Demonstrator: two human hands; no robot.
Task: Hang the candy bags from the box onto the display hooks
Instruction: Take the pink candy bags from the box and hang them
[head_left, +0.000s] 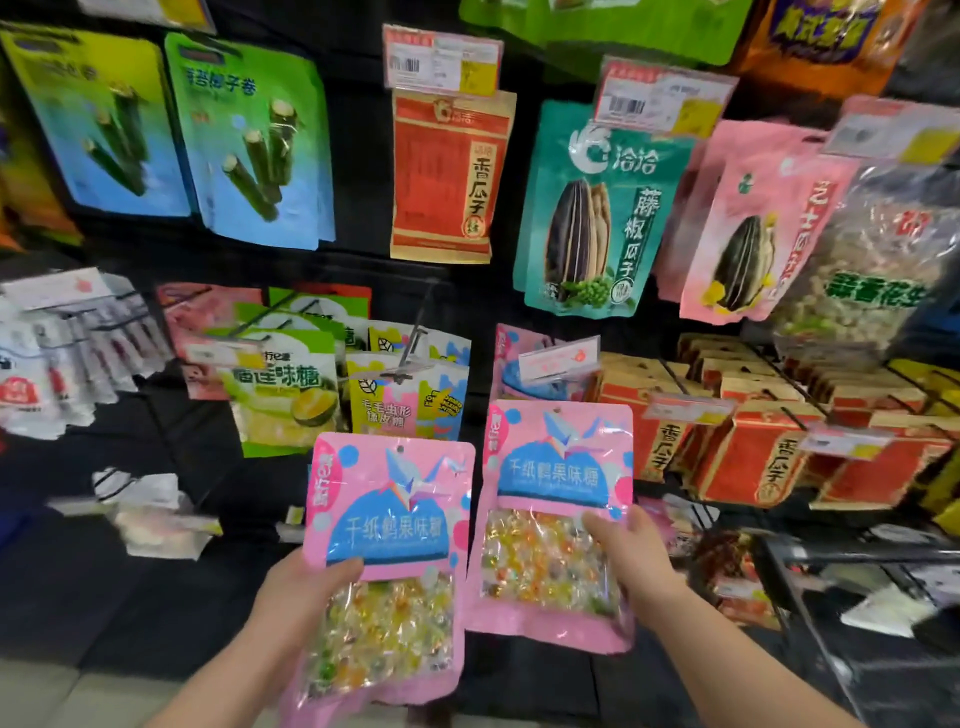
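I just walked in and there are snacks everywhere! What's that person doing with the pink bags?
A person is filling a shop's snack wall. The left hand holds one pink candy bag, and the right hand holds a second candy bag up higher, just below a price tag where matching bags already hang. The first bag's hanging hole is free, so it isn't on a hook yet.

Place: a shop's snack aisle.
Wall: black display panel (358, 130) hung with rows of packaged snacks.
Hooks: display hooks (415, 332) carrying stacks of identical bags.
Tags: barcoded price tags (441, 60) at hook ends.
Stock: red seed packets (748, 457) repeated many times.
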